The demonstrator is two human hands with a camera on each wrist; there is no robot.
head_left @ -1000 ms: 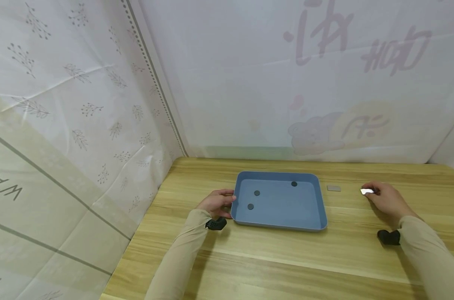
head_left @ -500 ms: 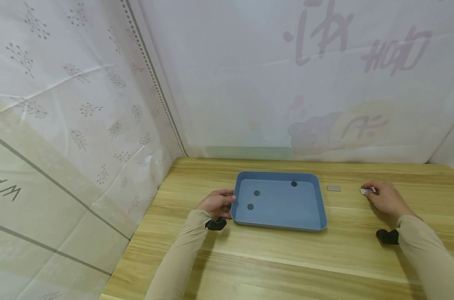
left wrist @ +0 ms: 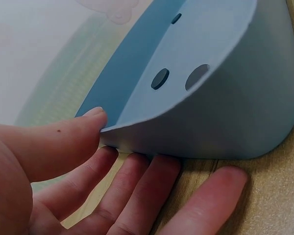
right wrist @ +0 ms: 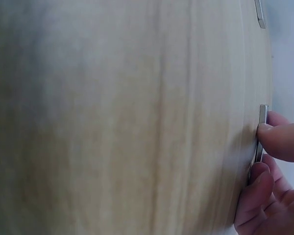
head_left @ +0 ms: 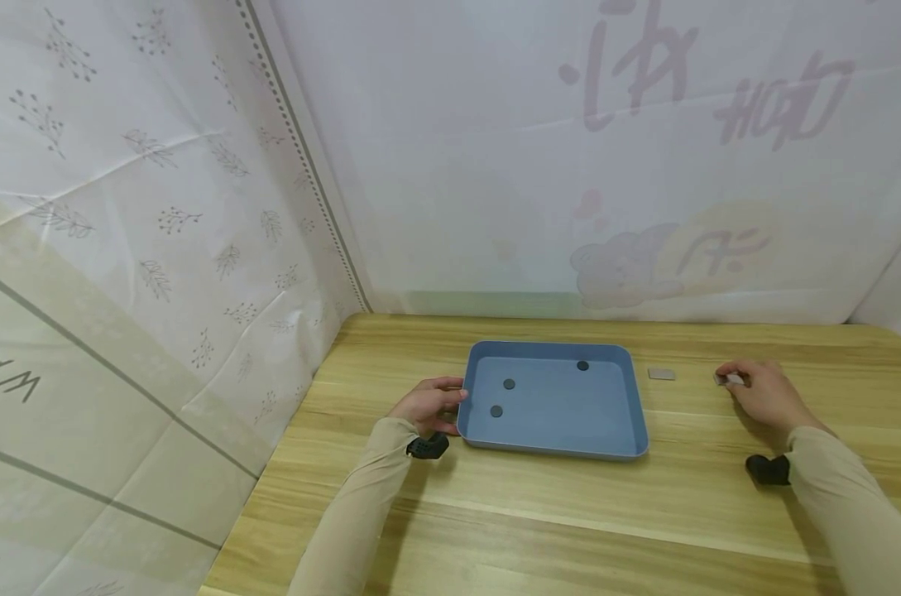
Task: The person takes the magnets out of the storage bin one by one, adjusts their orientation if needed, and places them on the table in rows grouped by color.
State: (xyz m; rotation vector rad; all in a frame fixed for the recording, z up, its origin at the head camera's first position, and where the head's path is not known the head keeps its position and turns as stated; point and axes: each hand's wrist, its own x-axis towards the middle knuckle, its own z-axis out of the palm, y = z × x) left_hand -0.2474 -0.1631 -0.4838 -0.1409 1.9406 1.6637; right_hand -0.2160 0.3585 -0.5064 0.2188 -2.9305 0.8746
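In the head view, left of the tray, the left hand [head_left: 425, 406] grips the blue tray [head_left: 562, 414] by its short side; the left wrist view shows the thumb on the rim and the fingertips low at the outer wall. The tray lies flat on the wooden table [head_left: 554, 521], lower middle of the frame. Two dark discs [head_left: 509, 384] lie in its left half and a third disc [head_left: 583, 366] near its upper right corner. Just right of the tray, a flat grey plate [head_left: 662, 374] lies on the table. Farther right, the right hand [head_left: 769, 397] pinches a second plate [right wrist: 263, 113] between thumb and fingers; whether it is off the wood I cannot tell.

The step in hand looks like grasping or positioning this second plate. The next move seems to call for a secure pinch and a steady tray.
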